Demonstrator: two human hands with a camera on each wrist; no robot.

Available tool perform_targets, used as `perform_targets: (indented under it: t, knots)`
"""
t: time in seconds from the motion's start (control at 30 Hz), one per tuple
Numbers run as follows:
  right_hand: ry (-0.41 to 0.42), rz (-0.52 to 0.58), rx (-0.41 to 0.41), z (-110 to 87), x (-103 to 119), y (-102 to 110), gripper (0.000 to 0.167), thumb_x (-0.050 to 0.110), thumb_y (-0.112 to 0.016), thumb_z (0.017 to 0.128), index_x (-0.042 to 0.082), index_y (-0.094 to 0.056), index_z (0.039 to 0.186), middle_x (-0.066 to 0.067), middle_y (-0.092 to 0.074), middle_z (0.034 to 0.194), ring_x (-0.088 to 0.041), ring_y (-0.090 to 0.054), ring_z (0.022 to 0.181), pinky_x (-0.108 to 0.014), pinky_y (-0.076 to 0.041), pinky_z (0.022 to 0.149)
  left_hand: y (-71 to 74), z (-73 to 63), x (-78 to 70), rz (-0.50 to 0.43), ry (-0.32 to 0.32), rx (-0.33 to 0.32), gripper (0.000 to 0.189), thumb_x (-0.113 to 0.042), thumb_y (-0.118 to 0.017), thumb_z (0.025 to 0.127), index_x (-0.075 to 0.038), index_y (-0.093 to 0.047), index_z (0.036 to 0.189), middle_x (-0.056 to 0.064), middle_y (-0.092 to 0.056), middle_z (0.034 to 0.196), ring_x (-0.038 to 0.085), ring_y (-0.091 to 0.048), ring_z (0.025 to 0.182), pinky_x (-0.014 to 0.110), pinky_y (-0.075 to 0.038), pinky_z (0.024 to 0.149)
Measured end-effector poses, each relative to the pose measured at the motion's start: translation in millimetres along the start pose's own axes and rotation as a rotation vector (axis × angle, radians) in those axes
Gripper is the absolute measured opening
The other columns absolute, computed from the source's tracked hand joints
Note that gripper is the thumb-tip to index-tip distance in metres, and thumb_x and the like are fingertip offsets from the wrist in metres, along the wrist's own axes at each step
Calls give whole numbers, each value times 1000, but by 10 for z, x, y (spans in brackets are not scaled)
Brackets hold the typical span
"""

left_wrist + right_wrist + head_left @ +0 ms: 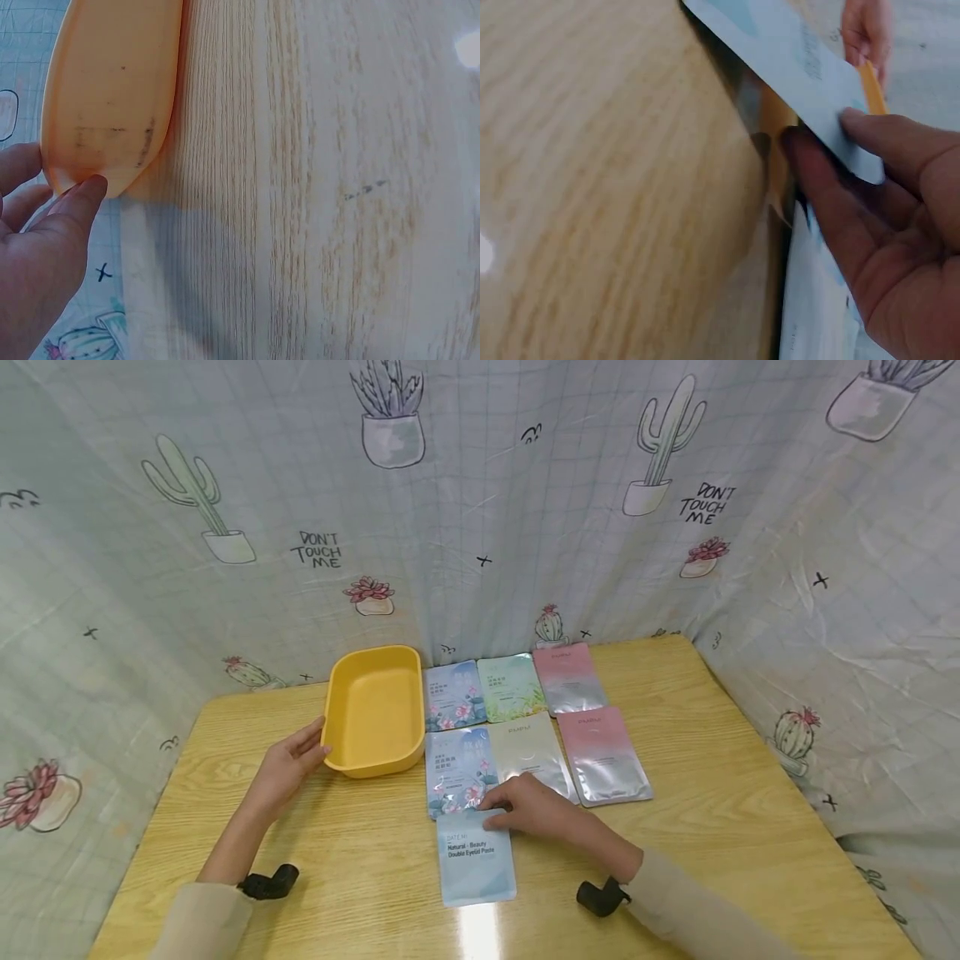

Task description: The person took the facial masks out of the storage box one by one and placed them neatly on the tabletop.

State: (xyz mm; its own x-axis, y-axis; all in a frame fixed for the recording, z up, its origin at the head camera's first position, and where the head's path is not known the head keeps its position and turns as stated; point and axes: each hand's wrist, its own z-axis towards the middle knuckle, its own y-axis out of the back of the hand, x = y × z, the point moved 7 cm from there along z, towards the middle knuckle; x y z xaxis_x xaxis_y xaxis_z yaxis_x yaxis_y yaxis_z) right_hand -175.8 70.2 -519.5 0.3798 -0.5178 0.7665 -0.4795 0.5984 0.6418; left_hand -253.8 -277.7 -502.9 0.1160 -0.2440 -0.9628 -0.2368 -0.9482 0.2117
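Note:
My left hand (pixel 288 764) pinches the left rim of a yellow plastic basin (pixel 375 714). The left wrist view shows the thumb on one side of the basin wall (pixel 112 97) and fingers on the other. My right hand (pixel 532 810) holds a pale blue double eyelid paste packet (pixel 477 864) by its top edge. In the right wrist view the packet (pixel 795 71) is pinched between thumb and fingers, tilted off the wood. Directly behind it lies a blue floral sachet (pixel 457 768); a cream sachet (pixel 528 747) lies partly behind my right hand.
At the back are another blue floral sachet (pixel 453 693), a green one (pixel 513 685) and a pink-silver one (pixel 570 677). A second pink-silver sachet (pixel 603 756) lies front right. A cactus-print curtain (pixel 480 510) stands behind the wooden table (pixel 720 827).

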Motion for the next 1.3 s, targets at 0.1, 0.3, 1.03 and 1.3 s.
perform_targets:
  t: [0.1,0.3,1.03,1.3]
  knots:
    - [17,-30,58,-27,21,13,14,11,-75,93,13,-82,105,8,-76,93,1,-55,74,-17,-50,70,-4,6,-1,2,-4,2,70,-17,-53,108,-10,-12,164,15,-10,169,33,-14,154,12,-45,100]
    - [-21,10,-15,-51,17,71,11,8,-77,90,10,-83,100,4,-77,93,0,-64,78,-19,-55,70,8,18,21,9,8,-4,70,-19,-54,107,-13,-13,164,14,-11,170,32,-14,154,13,-45,100]
    - [-116,123,-111,-69,-17,60,12,2,-77,89,10,-83,95,-2,-78,95,-9,-67,83,-21,-57,63,26,-35,13,87,-16,-19,71,-24,-57,106,-12,-16,164,17,-14,168,36,-19,153,14,-46,100]
    - [-127,70,-188,-69,-44,39,11,1,-79,86,10,-83,90,2,-77,89,-10,-65,86,-20,-55,67,16,-21,22,75,-20,-29,71,-22,-57,106,-11,-17,163,18,-17,168,35,-21,152,14,-46,99]
